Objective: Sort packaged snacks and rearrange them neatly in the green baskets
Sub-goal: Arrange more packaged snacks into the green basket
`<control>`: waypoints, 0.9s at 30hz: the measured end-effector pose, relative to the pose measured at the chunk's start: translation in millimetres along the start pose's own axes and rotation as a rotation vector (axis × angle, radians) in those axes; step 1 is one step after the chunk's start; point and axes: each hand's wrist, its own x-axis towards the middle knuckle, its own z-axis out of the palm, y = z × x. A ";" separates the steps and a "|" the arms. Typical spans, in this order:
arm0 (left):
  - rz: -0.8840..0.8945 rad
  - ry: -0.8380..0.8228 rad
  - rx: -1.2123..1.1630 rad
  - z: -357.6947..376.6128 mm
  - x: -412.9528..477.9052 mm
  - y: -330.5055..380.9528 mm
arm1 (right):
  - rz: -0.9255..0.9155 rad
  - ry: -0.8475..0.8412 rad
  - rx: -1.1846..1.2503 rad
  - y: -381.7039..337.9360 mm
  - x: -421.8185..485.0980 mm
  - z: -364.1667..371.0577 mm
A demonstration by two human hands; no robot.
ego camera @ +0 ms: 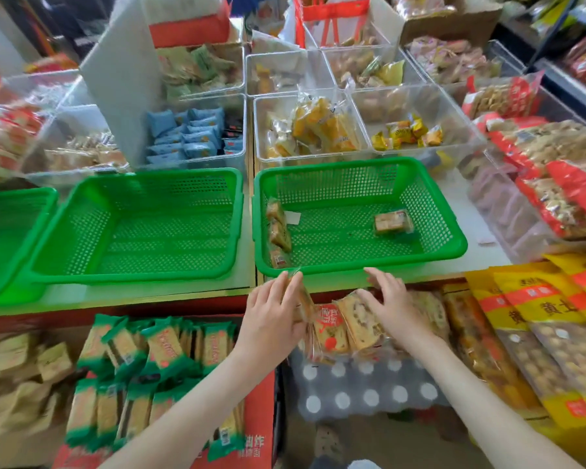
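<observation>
Just before the right green plastic mesh basket (339, 271), the left hand (271, 316) is pinching a clear-wrapped brown snack packet (301, 297); the right hand (391, 304) is resting straight-fingered on the packet pile (332, 328).

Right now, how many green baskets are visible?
3: left basket, cut off by the frame edge; middle basket, empty; right basket, holding a few snack packets. More may lie out of view.

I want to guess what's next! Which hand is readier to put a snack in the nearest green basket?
The left hand: it holds a snack packet right by the green basket. The right hand only rests on the pile.
</observation>
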 end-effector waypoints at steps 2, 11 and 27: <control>-0.056 0.031 -0.055 -5.1 -6.7 -8.1 | -0.052 -0.231 0.220 -39.3 -1.9 8.2; -0.338 0.112 -0.398 -31.3 -81.1 -104.4 | 0.075 -0.906 0.769 -163.9 8.7 122.8; -0.823 -0.047 -0.208 -29.4 -304.6 -458.1 | 0.024 -0.655 0.262 -423.2 -3.7 484.2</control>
